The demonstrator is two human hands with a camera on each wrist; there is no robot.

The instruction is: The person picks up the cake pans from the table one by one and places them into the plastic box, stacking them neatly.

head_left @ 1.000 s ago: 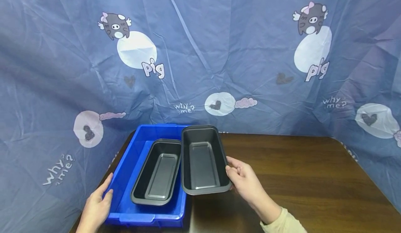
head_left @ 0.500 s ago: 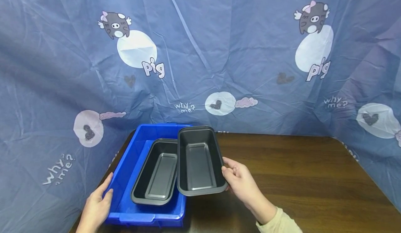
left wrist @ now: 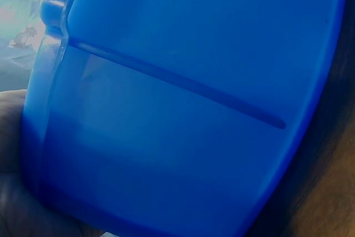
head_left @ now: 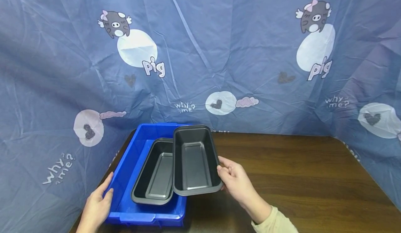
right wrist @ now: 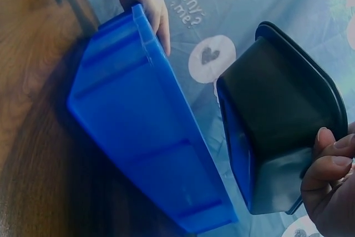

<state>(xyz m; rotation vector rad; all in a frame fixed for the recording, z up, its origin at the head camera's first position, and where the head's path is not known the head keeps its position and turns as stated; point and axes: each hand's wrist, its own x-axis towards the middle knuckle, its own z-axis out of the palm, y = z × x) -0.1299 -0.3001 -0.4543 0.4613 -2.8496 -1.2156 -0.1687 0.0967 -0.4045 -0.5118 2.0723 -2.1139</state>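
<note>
My right hand (head_left: 236,181) pinches the near right corner of a dark grey loaf pan (head_left: 195,165), thumb on the rim and fingers beneath. The raised pan tilts, its inside facing me, and overlaps the right rim of a blue plastic bin (head_left: 125,167). Inside the bin lies a matching loaf pan (head_left: 159,175), its right side partly covered by the raised one. My left hand (head_left: 95,205) rests at the bin's left rim, thumb and index finger extended. In the right wrist view the held pan (right wrist: 277,104) shows its outer side, apart from the bin wall (right wrist: 150,115).
The bin stands at the left of a dark wooden table (head_left: 297,177), whose surface extends to the right. A blue printed cloth (head_left: 263,45) hangs close behind the table and along both sides.
My right hand has moved left with the loaf pan, which now covers more of the bin and of the pan inside. My left hand and the bin have stayed put.
</note>
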